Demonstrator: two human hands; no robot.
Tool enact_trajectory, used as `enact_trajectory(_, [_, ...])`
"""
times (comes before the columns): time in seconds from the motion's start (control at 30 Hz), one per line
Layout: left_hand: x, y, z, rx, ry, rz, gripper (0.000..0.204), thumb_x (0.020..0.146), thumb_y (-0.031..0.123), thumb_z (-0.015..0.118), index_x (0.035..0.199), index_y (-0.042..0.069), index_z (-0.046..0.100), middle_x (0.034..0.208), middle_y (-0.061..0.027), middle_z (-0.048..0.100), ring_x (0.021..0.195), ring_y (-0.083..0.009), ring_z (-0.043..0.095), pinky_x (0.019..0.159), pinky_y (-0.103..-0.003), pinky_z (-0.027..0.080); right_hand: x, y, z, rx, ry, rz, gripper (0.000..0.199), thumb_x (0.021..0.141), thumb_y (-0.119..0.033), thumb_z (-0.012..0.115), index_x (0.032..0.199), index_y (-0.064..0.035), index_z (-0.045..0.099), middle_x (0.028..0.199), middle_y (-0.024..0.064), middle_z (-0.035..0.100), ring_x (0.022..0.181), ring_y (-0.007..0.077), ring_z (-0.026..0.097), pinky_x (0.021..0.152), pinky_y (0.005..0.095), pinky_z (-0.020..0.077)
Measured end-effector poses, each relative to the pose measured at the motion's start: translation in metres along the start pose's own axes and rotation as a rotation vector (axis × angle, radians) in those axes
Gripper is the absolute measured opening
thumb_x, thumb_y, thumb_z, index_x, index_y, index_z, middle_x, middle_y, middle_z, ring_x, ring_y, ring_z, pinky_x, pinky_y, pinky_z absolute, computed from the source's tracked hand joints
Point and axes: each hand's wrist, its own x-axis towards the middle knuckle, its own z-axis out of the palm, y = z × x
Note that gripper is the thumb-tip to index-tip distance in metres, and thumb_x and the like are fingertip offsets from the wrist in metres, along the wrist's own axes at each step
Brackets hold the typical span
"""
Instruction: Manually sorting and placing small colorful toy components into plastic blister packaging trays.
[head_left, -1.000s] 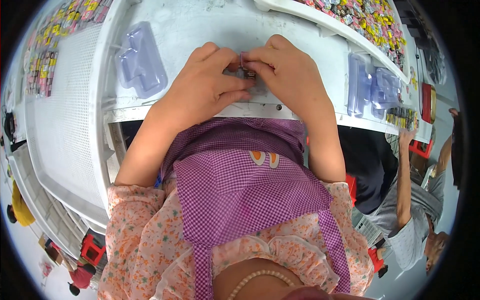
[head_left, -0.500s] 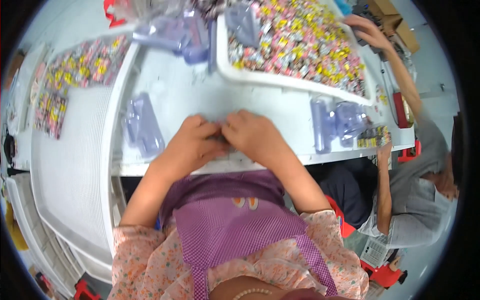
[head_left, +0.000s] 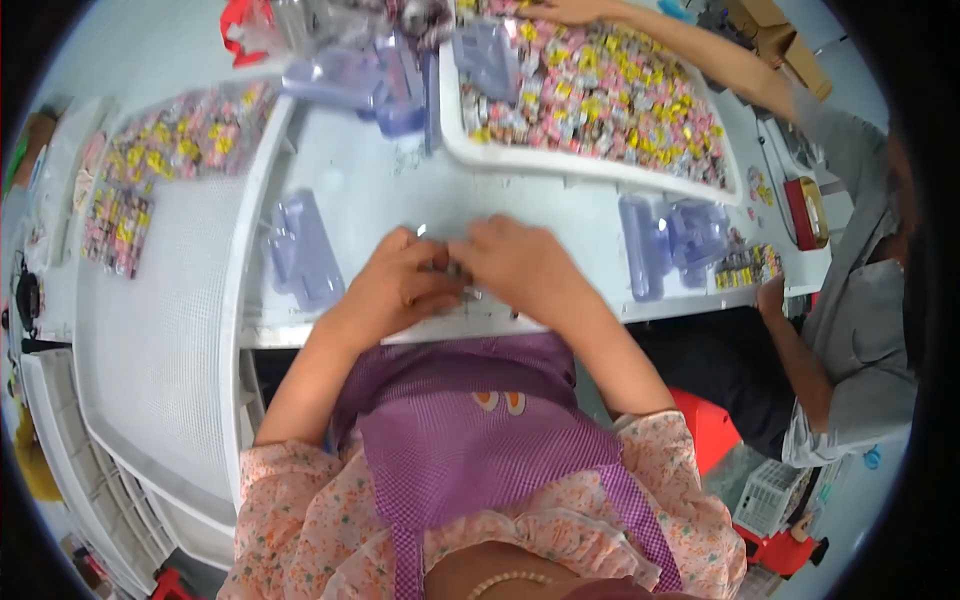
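White, smooth and scuffed in places, the bench carries everything I have before me. Near its front edge my two hands meet over a small dark piece, blurred, with a clear glint beside it. My left hand is half curled, its thumb and fingers closed about that piece; my right hand has its fingers bunched against it, too smeared for me to tell whether they grip.

Toward the left edge lies a moulded shell of thin bluish plastic, glossy and stepped in outline. Beyond it stands a white tray of fine mesh. Farther back, right of centre, a smooth-walled bin holds a loose heap of small pieces in pink, yellow and silver.

Half a second ago a co-worker's hand was out past the bin's right edge; now it reaches over the heap's far side. My own hands remain together by the front edge.
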Motion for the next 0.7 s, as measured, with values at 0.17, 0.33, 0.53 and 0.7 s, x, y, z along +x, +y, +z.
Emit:
enact_trajectory(0.17, [0.004,0.008,-0.006,-0.016,0.025,-0.056,0.027,0.068,0.014,0.078,0.094,0.014,0.073,0.098,-0.0026,0.061,0.086,-0.0246,0.050,0.078,-0.034,0.044,-0.023,0.003,-0.025,0.335,0.263,0.312,0.019,0.080,-0.008,0.068,0.099,-0.0077,0.068,0.084,0.0088,0.059,0.069,0.0244,0.060,0.061,0.0328,0.0487])
enact_trajectory(0.33, [0.004,0.003,-0.005,-0.040,0.059,-0.090,0.028,0.070,0.013,0.076,0.098,0.013,0.072,0.100,-0.0022,0.062,0.087,-0.0241,0.050,0.079,-0.034,0.044,-0.038,-0.006,-0.012,0.416,0.150,0.442,0.017,0.081,-0.010,0.068,0.098,-0.0093,0.068,0.083,0.0086,0.058,0.067,0.0253,0.059,0.061,0.0335,0.0484])
enact_trajectory(0.53, [0.014,0.012,-0.004,0.174,0.095,-0.103,0.030,0.074,0.009,0.072,0.104,0.010,0.070,0.104,-0.0022,0.062,0.090,-0.0247,0.050,0.083,-0.034,0.043,-0.033,-0.028,-0.004,0.354,0.117,0.347,0.016,0.082,-0.016,0.068,0.097,-0.0089,0.066,0.083,0.0070,0.057,0.071,0.0277,0.060,0.061,0.0356,0.0493])
enact_trajectory(0.7, [0.011,0.006,0.000,0.171,0.065,-0.120,0.026,0.075,0.008,0.071,0.101,0.011,0.071,0.105,-0.0023,0.062,0.093,-0.0248,0.050,0.086,-0.035,0.042,-0.025,-0.031,0.000,0.282,0.040,0.399,0.022,0.085,-0.019,0.064,0.104,-0.0079,0.063,0.092,0.0077,0.059,0.077,0.0292,0.062,0.065,0.0372,0.0509])
